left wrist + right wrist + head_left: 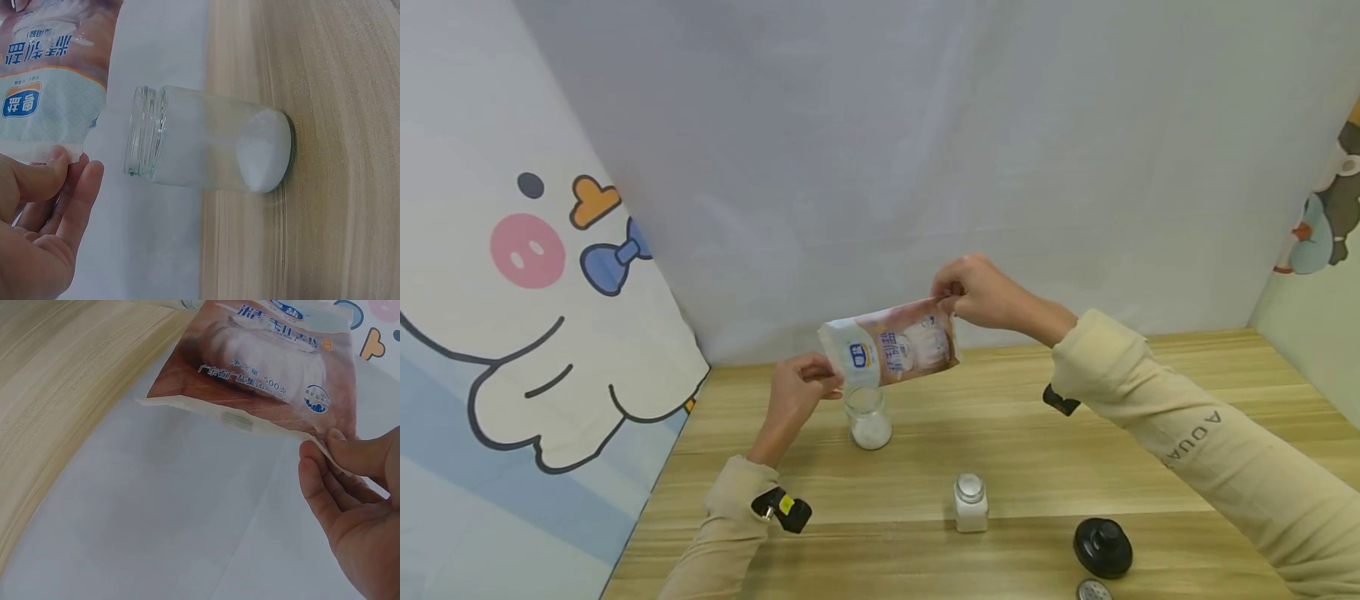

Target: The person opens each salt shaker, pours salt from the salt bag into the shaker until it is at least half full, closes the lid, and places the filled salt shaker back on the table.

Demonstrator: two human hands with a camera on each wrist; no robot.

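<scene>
Between both hands a bag of salt (904,343) hangs tilted, its right end raised and its left end over a glass jar (870,425). My left hand (796,392) pinches the light-blue end of the bag, thumb on top. At the far corner my right hand (981,292) pinches the brown end between thumb and fingers. The open jar (212,140) stands upright, with a mound of white salt (265,150) at its bottom. Whether any salt is flowing from the bag cannot be made out.
Nearer on the wooden table (835,533) stands a small shaker bottle (972,508) with white contents. A round black lid (1102,547) and a perforated metal cap (1093,591) lie at the front right. A pale cloth (850,167) hangs behind the table.
</scene>
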